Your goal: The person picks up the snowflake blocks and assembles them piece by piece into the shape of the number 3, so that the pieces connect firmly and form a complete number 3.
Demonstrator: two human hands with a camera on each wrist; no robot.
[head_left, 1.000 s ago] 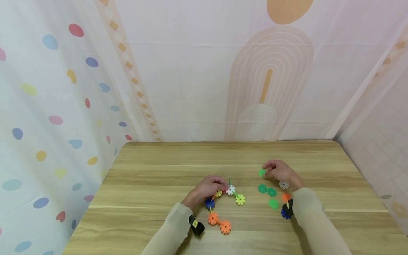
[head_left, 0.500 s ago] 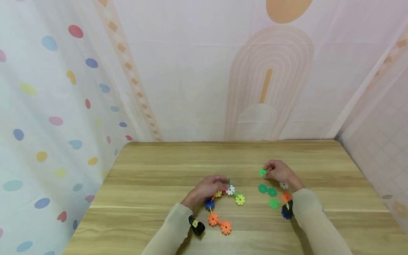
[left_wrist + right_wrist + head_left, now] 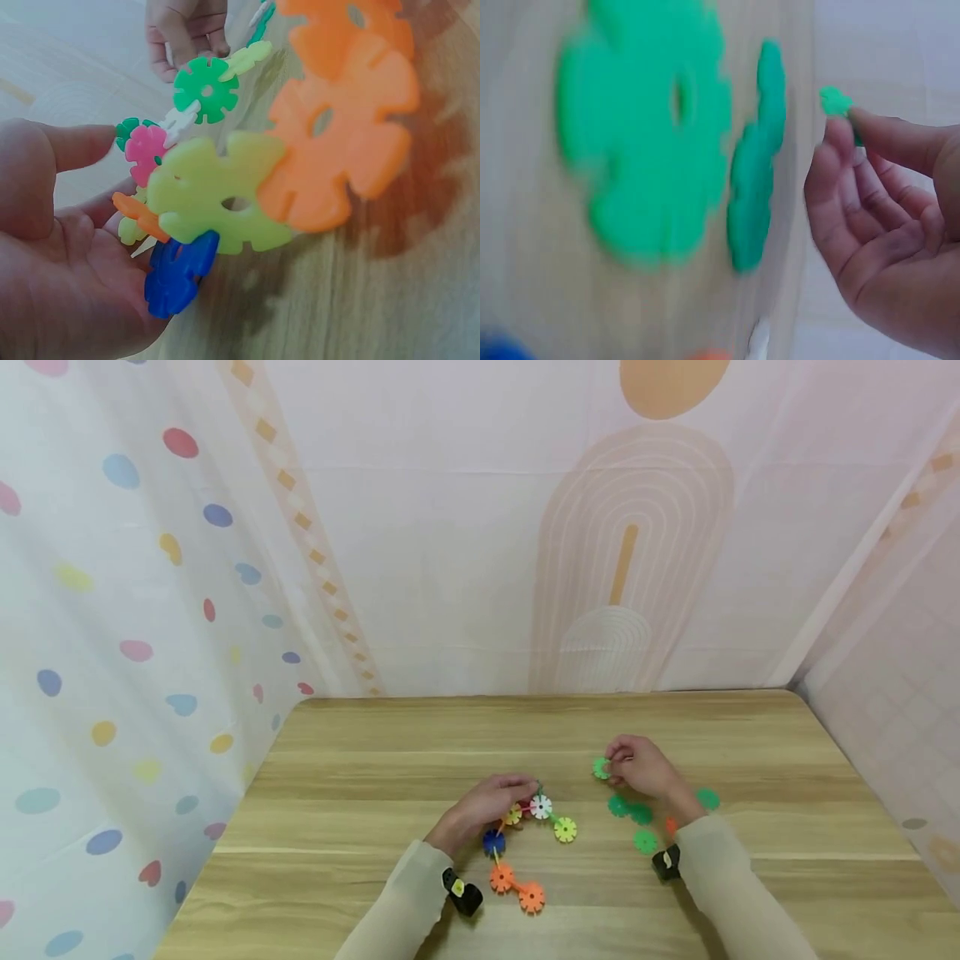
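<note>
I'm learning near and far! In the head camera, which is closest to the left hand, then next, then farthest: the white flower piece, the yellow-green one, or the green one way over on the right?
From the left hand:
1. White flower piece, at its fingertips.
2. Yellow-green piece, just right of that.
3. Far-right green piece, beyond the right hand.

Your left hand [image 3: 487,806] rests low on the table, palm turned inward, thumb out straight and fingers curled loosely round the joined chain of snowflake discs [image 3: 525,843]. Your left forearm runs up from the lower edge in a beige sleeve, with a dark wrist camera at the cuff. Your right hand [image 3: 637,768] sits farther forward and well apart from the left, with its fingertips [image 3: 840,142] pinching a green snowflake disc [image 3: 602,767]. Your right forearm slants in from the lower right.
</note>
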